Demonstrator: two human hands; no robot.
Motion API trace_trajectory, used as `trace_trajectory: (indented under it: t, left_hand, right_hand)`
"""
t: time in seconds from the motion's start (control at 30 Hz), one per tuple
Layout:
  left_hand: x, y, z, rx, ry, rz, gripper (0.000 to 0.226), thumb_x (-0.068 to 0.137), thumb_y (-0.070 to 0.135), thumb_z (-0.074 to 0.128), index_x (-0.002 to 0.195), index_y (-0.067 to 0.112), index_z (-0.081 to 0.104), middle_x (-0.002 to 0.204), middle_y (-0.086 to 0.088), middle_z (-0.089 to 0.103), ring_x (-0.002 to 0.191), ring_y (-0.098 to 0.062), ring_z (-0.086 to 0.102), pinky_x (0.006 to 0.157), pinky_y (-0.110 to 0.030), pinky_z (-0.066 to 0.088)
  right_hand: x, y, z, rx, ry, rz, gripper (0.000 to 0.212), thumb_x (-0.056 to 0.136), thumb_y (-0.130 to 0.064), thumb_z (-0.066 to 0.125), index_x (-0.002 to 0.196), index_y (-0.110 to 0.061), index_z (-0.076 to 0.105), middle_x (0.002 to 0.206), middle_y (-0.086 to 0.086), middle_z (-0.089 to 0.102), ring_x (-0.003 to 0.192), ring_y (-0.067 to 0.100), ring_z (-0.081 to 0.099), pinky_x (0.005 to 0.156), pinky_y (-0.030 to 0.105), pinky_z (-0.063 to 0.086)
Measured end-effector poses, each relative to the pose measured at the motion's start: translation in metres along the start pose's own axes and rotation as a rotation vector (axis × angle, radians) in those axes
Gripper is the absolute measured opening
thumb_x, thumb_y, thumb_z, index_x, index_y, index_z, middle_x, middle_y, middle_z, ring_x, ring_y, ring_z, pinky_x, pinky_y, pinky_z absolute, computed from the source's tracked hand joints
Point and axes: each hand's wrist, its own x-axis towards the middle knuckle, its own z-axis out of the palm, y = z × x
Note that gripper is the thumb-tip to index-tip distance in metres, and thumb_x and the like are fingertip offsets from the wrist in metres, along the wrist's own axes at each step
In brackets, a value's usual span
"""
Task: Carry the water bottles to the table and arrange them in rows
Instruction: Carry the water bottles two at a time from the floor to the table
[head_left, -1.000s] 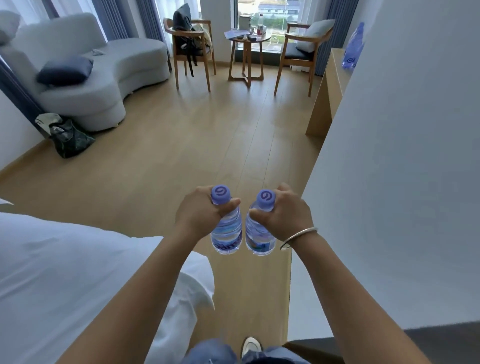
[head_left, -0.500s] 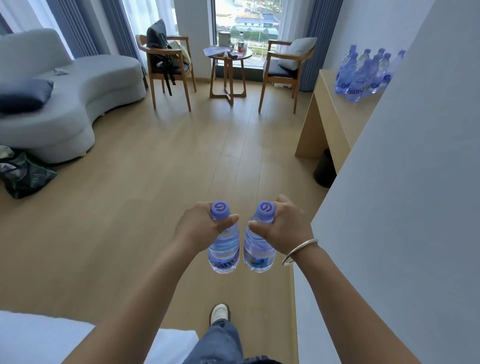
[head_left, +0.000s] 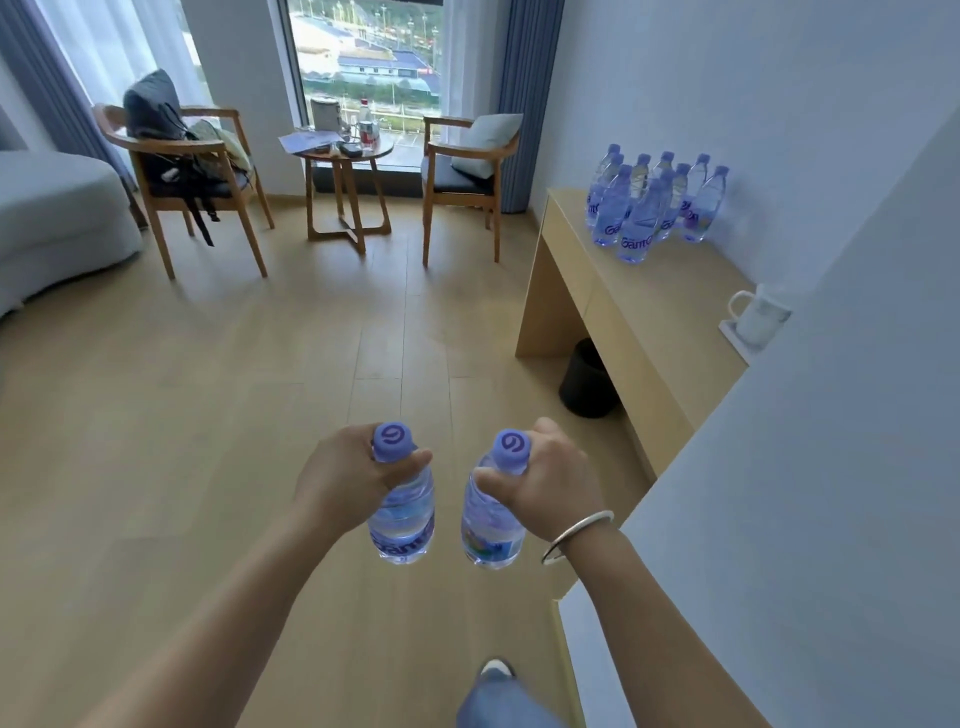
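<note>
My left hand (head_left: 349, 477) grips a clear water bottle (head_left: 401, 519) with a purple cap just below its neck. My right hand (head_left: 549, 486) grips a second bottle (head_left: 491, 525) the same way. Both bottles hang upright side by side over the wooden floor, a small gap between them. Ahead on the right stands a light wooden table (head_left: 644, 317) against the wall. Several matching bottles (head_left: 655, 203) are grouped in rows at its far end.
A white kettle (head_left: 759, 313) on a tray sits on the table's near end, partly hidden by a wall corner (head_left: 779, 467) on my right. A black bin (head_left: 587, 379) stands under the table. Two wooden chairs (head_left: 195, 171) and a round side table (head_left: 345, 176) stand by the window.
I have walked forward past the bed, which has left the view. The wooden table with its bottles has come closer and fully into sight. Both hands keep their bottles.
</note>
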Motion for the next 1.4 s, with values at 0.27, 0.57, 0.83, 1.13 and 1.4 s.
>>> trace_trajectory:
  t: [0.27,0.57,0.83,1.13,1.4]
  left_hand:
    - [0.148,-0.001,0.027,0.020,-0.102,0.020,0.036,0.072,0.047,0.072,0.070,0.011,0.064,0.053,0.009,0.052,0.054,-0.011,0.044,0.056,-0.027,0.037]
    - [0.320,0.035,0.043,0.019,-0.124,0.039,0.028,0.074,0.043,0.072,0.070,0.016,0.065,0.054,0.009,0.052,0.053,-0.008,0.044,0.054,-0.024,0.036]
    - [0.440,0.041,0.057,-0.009,-0.202,0.088,0.033,0.074,0.039,0.071,0.063,0.012,0.056,0.049,0.010,0.042,0.051,-0.011,0.037,0.053,-0.025,0.034]
    - [0.606,0.082,0.092,0.033,-0.404,0.321,0.035,0.074,0.036,0.074,0.057,0.015,0.052,0.048,0.008,0.042,0.046,-0.006,0.033,0.044,-0.014,0.028]
    - [0.684,0.143,0.147,0.022,-0.601,0.461,0.024,0.070,0.042,0.076,0.063,0.023,0.064,0.059,0.002,0.061,0.060,-0.017,0.053,0.059,-0.037,0.047]
  right_hand:
    - [0.145,0.022,0.014,0.008,0.059,0.008,0.048,0.067,-0.038,0.070,0.045,-0.023,0.030,0.062,-0.004,0.029,0.048,0.012,0.032,0.045,0.019,0.021]
    - [0.326,0.049,0.010,0.054,0.165,0.060,0.050,0.065,-0.034,0.072,0.046,-0.024,0.027,0.059,-0.006,0.028,0.045,0.013,0.032,0.043,0.022,0.023]
    - [0.429,0.072,0.024,0.070,0.180,0.181,0.045,0.066,-0.035,0.070,0.051,-0.022,0.030,0.062,-0.002,0.031,0.050,0.017,0.036,0.046,0.026,0.032]
    - [0.541,0.104,0.028,0.074,0.383,0.438,0.047,0.065,-0.035,0.074,0.059,-0.020,0.031,0.060,-0.001,0.038,0.047,0.013,0.035,0.044,0.023,0.027]
    - [0.565,0.145,-0.005,0.051,0.615,0.716,0.047,0.065,-0.038,0.074,0.061,-0.017,0.032,0.061,0.000,0.039,0.055,0.021,0.039,0.055,0.028,0.032]
